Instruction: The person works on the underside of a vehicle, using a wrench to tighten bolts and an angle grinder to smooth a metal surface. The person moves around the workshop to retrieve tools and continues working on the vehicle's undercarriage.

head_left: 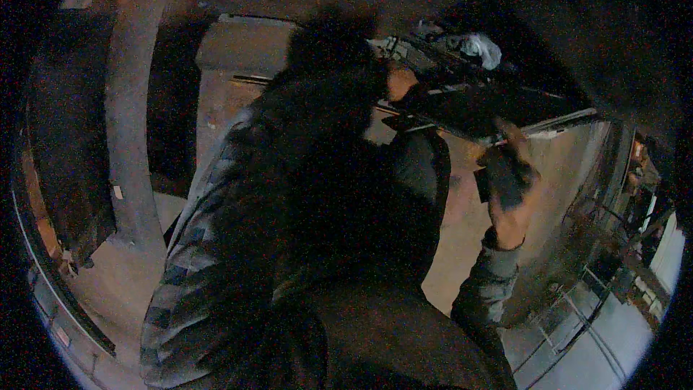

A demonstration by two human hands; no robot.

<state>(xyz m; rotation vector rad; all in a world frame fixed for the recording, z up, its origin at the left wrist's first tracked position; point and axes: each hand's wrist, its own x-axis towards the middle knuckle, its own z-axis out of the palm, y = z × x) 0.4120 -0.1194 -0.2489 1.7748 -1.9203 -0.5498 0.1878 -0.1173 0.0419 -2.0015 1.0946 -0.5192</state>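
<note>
The view is dark and grainy. My left arm, in a plaid sleeve, reaches up through the middle, and only part of my left hand shows, beside small metal and dark parts. Its fingers are hidden. To the right, my right hand is raised at the near edge of a flat dark panel. A dark covering lies over the back of that hand, and a small dark block-like shape juts from its left side. One finger points up over the panel's edge; the rest are blurred, so any grip is unclear.
A pale crumpled piece, like plastic or cloth, lies among dark parts beyond the panel. At left stands a grey upright post. A thin metal frame and clutter stand at the lower right. My dark-clothed leg fills the lower middle.
</note>
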